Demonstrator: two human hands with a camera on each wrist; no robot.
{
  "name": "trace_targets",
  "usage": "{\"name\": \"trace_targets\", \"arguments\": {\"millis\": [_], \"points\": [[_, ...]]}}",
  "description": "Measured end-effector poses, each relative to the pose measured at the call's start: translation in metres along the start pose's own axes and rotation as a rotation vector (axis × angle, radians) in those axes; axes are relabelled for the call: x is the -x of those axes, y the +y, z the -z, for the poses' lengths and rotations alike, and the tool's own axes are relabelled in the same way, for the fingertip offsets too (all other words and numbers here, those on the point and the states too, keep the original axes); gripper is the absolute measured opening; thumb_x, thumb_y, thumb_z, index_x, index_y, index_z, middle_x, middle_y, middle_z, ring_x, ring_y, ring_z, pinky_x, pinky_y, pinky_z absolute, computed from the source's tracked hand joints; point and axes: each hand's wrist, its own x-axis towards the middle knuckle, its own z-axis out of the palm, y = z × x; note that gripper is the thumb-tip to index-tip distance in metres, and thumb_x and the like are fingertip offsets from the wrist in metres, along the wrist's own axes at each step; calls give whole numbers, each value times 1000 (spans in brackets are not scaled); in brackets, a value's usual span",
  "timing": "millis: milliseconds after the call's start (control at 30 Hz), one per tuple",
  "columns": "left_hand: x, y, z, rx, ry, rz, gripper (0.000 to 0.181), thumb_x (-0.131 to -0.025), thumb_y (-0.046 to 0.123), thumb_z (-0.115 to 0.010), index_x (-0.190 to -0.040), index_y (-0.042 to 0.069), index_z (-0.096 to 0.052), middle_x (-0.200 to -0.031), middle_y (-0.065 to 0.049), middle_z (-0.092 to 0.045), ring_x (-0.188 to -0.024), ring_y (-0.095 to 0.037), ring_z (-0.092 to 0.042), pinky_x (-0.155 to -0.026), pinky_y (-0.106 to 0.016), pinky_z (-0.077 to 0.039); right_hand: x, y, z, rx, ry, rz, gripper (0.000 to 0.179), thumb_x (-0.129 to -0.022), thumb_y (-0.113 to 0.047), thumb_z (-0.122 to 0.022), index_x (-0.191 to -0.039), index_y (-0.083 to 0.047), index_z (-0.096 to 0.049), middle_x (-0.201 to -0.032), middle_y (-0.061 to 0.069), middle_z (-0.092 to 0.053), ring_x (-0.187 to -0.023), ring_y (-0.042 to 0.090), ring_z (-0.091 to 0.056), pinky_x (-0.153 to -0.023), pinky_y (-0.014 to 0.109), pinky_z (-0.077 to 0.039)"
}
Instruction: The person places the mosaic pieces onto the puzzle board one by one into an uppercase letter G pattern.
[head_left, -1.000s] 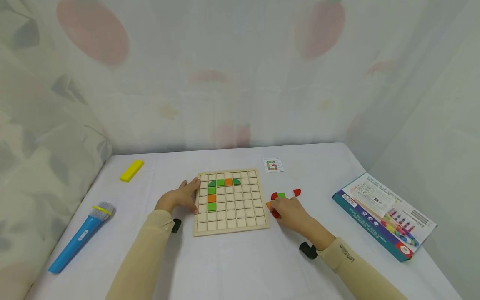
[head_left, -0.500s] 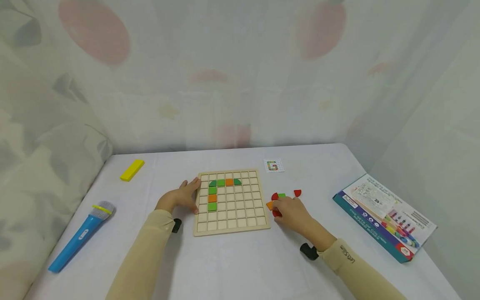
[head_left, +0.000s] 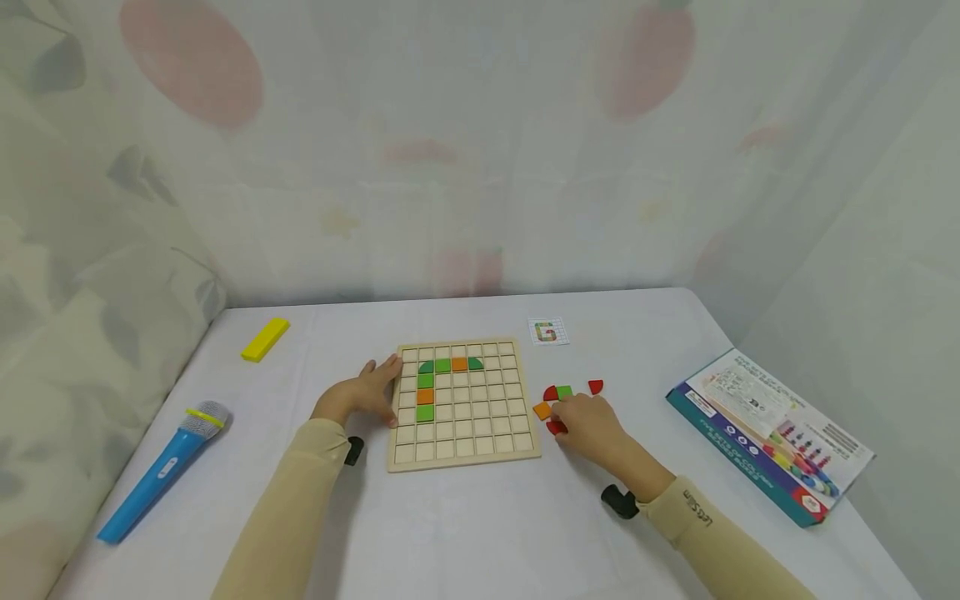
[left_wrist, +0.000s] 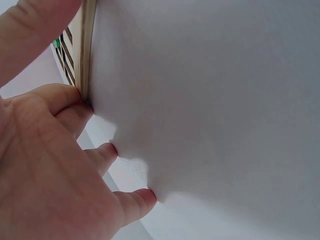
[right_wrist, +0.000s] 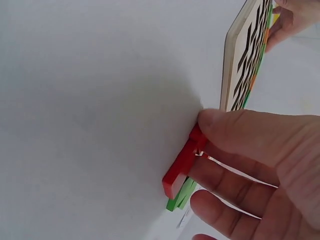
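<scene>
My left hand (head_left: pixel 360 396) rests at the left edge of a wooden grid board (head_left: pixel 480 425), thumb and index finger spread along the rim. In the left wrist view its other fingertips touch the cloth. Green and orange tiles (head_left: pixel 425 397) form a row and a column on the board, with dark green quarter-rounds at the row's ends. Right of the board, my right hand (head_left: pixel 592 425) bends over loose tiles. The right wrist view shows its thumb and fingers about red tiles (right_wrist: pixel 180 167), pinching one. An orange square tile (head_left: pixel 542 410) and a green tile (head_left: pixel 564 392) lie beside it.
A small pattern card (head_left: pixel 548 332) lies behind the tiles, and a red quarter-round (head_left: pixel 596 387) sits apart. At right is a printed box (head_left: pixel 772 433). On the left lie a blue toy microphone (head_left: pixel 161 475) and a yellow block (head_left: pixel 265 340). Curtains border the table.
My right hand has shifted slightly right, uncovering more of the orange tile and the red tile at its fingertips. My left hand and the board stay in place.
</scene>
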Motion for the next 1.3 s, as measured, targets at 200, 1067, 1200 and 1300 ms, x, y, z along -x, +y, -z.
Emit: {"name": "trace_targets", "arguments": {"millis": [200, 1067, 1200, 1300], "points": [[2, 1, 1, -1, 1, 7, 114, -61, 14, -83, -149, 9, -11, -155, -9, 1, -138, -41, 9, -102, -68, -4, -1, -3, -2, -20, 27, -11, 11, -72, -15, -77, -76, -13, -67, -66, -6, -58, -59, 12, -48, -55, 24, -43], [5, -1, 1, 16, -9, 23, 112, -63, 16, -81, -149, 11, -10, -155, -6, 2, -138, -40, 10, -103, -67, -3, -65, -130, 16, -152, -34, 30, 10, -75, -20, -73, -78, -14, -65, -67, -8, -56, -58, 10, -50, -47, 24, -40], [4, 1, 2, 15, -11, 29, 112, -63, 16, -82, -149, 13, -10, -156, -5, 2, -138, -39, 10, -103, -66, -3, -74, -150, 5, -156, -80, -15, 17, -78, -22, -70, -68, -16, -58, -61, -7, -51, -55, 11, -47, -43, 25, -37], [4, 2, 2, 10, -11, 26, 113, -62, 16, -82, -149, 12, -10, -156, -6, 1, -138, -40, 10, -103, -67, -3, -78, -159, -1, -134, -85, -25, 22, -79, -23, -69, -64, -16, -55, -59, -5, -49, -52, 11, -45, -41, 25, -35]]}}
